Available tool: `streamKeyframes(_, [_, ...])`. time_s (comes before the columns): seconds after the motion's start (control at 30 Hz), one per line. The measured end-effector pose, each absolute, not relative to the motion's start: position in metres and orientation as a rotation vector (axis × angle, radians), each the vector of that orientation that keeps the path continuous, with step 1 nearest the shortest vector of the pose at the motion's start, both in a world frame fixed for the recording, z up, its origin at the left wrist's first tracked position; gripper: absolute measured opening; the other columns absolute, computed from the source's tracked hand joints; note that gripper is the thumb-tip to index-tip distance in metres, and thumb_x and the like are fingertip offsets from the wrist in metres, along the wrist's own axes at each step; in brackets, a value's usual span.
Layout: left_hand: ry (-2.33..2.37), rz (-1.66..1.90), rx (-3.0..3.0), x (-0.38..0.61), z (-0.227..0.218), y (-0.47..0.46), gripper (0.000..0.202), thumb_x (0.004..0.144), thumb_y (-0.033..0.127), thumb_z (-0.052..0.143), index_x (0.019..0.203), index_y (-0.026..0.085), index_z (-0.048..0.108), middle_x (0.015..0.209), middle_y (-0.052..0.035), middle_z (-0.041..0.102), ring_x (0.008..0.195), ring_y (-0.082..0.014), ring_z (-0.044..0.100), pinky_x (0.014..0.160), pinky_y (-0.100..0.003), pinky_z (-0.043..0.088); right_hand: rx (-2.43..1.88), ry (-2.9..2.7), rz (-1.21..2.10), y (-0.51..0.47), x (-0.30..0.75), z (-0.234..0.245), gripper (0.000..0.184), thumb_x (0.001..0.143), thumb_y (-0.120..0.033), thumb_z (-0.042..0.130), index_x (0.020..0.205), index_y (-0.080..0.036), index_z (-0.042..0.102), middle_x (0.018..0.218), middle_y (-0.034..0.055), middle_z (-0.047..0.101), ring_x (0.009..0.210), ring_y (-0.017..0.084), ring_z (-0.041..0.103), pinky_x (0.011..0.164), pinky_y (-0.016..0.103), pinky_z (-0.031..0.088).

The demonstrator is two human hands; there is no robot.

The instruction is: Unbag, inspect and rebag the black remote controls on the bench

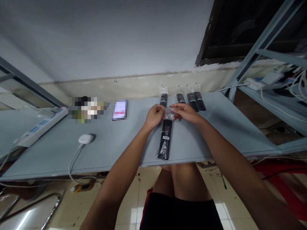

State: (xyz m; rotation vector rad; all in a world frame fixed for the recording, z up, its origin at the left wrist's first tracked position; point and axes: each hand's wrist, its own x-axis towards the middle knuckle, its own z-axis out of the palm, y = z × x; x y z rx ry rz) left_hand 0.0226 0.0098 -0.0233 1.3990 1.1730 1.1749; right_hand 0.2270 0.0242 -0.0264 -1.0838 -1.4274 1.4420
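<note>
A black remote control lies lengthwise in front of me inside a clear plastic bag, with a small white label across its lower half. My left hand pinches the left side of the bag's far end, and my right hand pinches the right side. The remote itself is not in my fingers. Just beyond my hands lies another bagged remote, partly hidden by my left hand. Further right, past my right hand, are several more black remotes, some visibly in clear bags.
The grey-blue table ends close to my lap. A phone with a lit screen lies left of my hands, near a blurred patch. A white charger trails its cable over the front edge. Power strips sit at the left; metal frame posts rise both sides.
</note>
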Motion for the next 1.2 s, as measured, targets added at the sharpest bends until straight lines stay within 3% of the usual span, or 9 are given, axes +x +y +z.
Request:
streamKeyframes(0.1, [1.192,1.190,1.352,0.022,-0.022,0.008,0.011,0.090,0.028,0.069,0.091,0.018,0.064,0.081,-0.0020,0.066,0.070,-0.0140,0.059,0.064,-0.024,0.045,-1.090,-1.366,1.677,0.020,0.225,-0.024,0.022,0.088,-0.036,0.087,0.098,-0.018,0.078,0.080,0.0059,0.080,0.059,0.013,0.074,0.050,0.020,0.059])
streamKeyframes(0.23, [1.164,1.175,1.246,0.020,-0.015,0.005,0.018,0.086,0.032,0.073,0.095,0.017,0.065,0.086,-0.0038,0.068,0.078,-0.0163,0.064,0.065,-0.025,0.048,-1.081,-1.318,1.806,0.015,0.222,-0.020,0.027,0.090,-0.039,0.085,0.083,-0.016,0.074,0.075,0.0080,0.079,0.059,0.014,0.074,0.052,0.020,0.061])
streamKeyframes(0.37, [1.038,1.009,1.183,0.016,-0.008,0.003,0.034,0.082,0.042,0.083,0.099,0.015,0.069,0.093,-0.0065,0.071,0.084,-0.0172,0.066,0.072,-0.028,0.052,-1.078,-1.207,1.752,0.016,0.222,-0.017,0.026,0.095,-0.042,0.079,0.089,-0.017,0.074,0.078,0.0071,0.081,0.055,0.013,0.072,0.051,0.021,0.062])
streamKeyframes(0.6, [0.996,0.912,1.189,0.007,-0.013,0.007,0.038,0.070,0.043,0.092,0.080,0.015,0.068,0.074,-0.0008,0.061,0.069,-0.0113,0.056,0.068,-0.026,0.047,-1.080,-1.149,1.718,0.018,0.224,-0.014,0.029,0.101,-0.046,0.070,0.104,-0.018,0.075,0.082,0.0082,0.082,0.055,0.014,0.072,0.048,0.020,0.060])
streamKeyframes(0.77, [1.012,0.941,1.187,0.008,-0.013,0.008,0.035,0.071,0.039,0.092,0.084,0.015,0.070,0.077,-0.0012,0.064,0.070,-0.0115,0.058,0.069,-0.026,0.048,-1.102,-1.225,1.735,0.018,0.224,-0.018,0.021,0.096,-0.036,0.078,0.109,-0.020,0.077,0.089,0.0072,0.083,0.059,0.013,0.074,0.053,0.021,0.063])
streamKeyframes(0.9, [1.019,0.958,1.191,0.009,-0.011,0.007,0.029,0.074,0.034,0.088,0.086,0.015,0.070,0.075,-0.0005,0.062,0.068,-0.0117,0.056,0.067,-0.026,0.047,-1.082,-1.216,1.770,0.017,0.225,-0.016,0.025,0.100,-0.039,0.074,0.117,-0.022,0.076,0.085,0.0066,0.082,0.060,0.015,0.076,0.056,0.024,0.065])
streamKeyframes(1.07, [1.019,1.030,1.191,0.008,-0.007,0.006,0.024,0.077,0.027,0.083,0.094,0.016,0.072,0.077,-0.0008,0.063,0.069,-0.0121,0.057,0.067,-0.025,0.048,-1.056,-1.259,1.877,0.015,0.228,-0.015,0.024,0.092,-0.022,0.082,0.115,-0.021,0.077,0.087,0.0048,0.083,0.066,0.015,0.078,0.063,0.025,0.068])
streamKeyframes(1.2, [0.988,1.020,1.222,0.007,-0.006,0.005,0.025,0.074,0.020,0.079,0.098,0.017,0.071,0.079,-0.0005,0.064,0.070,-0.0128,0.059,0.068,-0.026,0.050,-1.005,-1.293,1.808,0.017,0.230,-0.020,0.028,0.089,-0.019,0.082,0.117,-0.023,0.079,0.084,0.0033,0.082,0.066,0.013,0.076,0.062,0.022,0.066])
